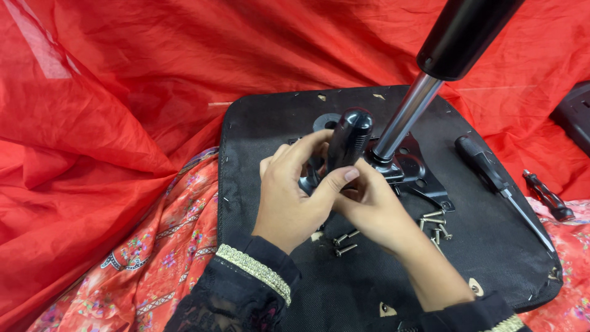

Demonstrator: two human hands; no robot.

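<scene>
My left hand wraps around the shiny black handle of a screwdriver that stands upright over a black metal bracket. Close beside it, my right hand touches the lower part of the tool, fingers curled near its shaft. The bracket lies on the black fabric underside of a chair seat. A chrome gas-lift rod with a black cylinder rises from the bracket toward the upper right. The screwdriver's tip is hidden behind my hands.
Several loose screws and two more lie on the seat near my wrists. A second black screwdriver rests at the right. A small dark tool lies on red cloth, which surrounds everything.
</scene>
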